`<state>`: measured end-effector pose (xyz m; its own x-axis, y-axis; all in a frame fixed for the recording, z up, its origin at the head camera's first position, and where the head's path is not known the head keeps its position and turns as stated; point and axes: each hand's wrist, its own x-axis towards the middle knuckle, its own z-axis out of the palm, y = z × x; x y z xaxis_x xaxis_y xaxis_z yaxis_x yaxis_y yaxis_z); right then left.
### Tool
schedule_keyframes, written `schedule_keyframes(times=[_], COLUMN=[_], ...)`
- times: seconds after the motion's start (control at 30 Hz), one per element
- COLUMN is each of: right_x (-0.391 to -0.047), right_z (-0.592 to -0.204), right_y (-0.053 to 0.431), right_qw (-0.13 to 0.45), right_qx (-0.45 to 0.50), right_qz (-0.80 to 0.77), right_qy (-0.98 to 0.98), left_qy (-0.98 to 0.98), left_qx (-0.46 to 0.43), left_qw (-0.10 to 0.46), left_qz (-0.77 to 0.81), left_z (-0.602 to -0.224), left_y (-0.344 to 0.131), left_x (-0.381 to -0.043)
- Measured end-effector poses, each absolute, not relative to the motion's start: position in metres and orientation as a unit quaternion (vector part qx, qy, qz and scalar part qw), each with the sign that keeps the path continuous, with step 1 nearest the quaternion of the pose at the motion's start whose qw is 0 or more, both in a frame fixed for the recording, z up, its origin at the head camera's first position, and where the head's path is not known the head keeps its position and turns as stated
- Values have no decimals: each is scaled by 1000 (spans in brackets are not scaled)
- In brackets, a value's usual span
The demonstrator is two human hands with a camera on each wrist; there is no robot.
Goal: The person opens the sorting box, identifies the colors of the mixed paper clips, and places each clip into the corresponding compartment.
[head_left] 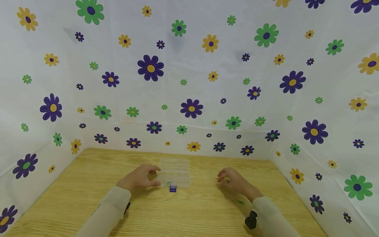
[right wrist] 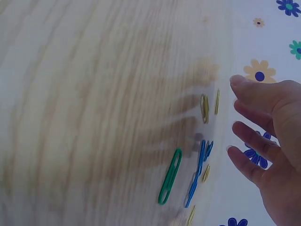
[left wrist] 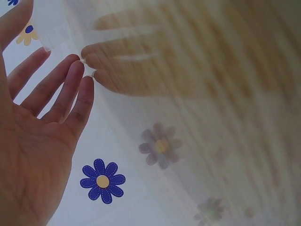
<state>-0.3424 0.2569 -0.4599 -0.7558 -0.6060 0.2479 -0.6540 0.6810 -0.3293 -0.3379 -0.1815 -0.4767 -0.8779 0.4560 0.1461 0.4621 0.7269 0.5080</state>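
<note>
While the right hand (head_left: 236, 183) hangs loosely parted, holding nothing visible, a gold paper clip (right wrist: 205, 109) lies on the table (right wrist: 70, 117) just off its fingertips (right wrist: 239, 127), lengthwise across their reach; the left hand (head_left: 141, 177), relaxed, sits farther away.

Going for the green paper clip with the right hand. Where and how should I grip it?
I'd pinch the green paper clip at mid-length across its two long sides, bringing the right hand down from above. It is long and narrow, lies flat on the table, and sits apart from the blue paper clips, so both sides look free.
</note>
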Motion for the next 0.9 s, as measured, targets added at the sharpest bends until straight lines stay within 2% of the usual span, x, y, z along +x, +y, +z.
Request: schedule_keyframes(times=[0.2, 0.57, 0.9], right_x=[-343, -340, -340], right_z=[-463, -461, -461], right_y=[266, 274, 276], right_qw=[46, 24, 23], right_qx=[366, 346, 348], right_qz=[172, 161, 153], right_qy=[-913, -924, -925], left_qy=[-927, -919, -923], left_qx=[-251, -283, -266], left_qw=[1, 13, 7], left_qz=[-277, -274, -278], left_z=[-477, -481, -479], left_y=[-183, -186, -185], left_x=[-338, -341, -339])
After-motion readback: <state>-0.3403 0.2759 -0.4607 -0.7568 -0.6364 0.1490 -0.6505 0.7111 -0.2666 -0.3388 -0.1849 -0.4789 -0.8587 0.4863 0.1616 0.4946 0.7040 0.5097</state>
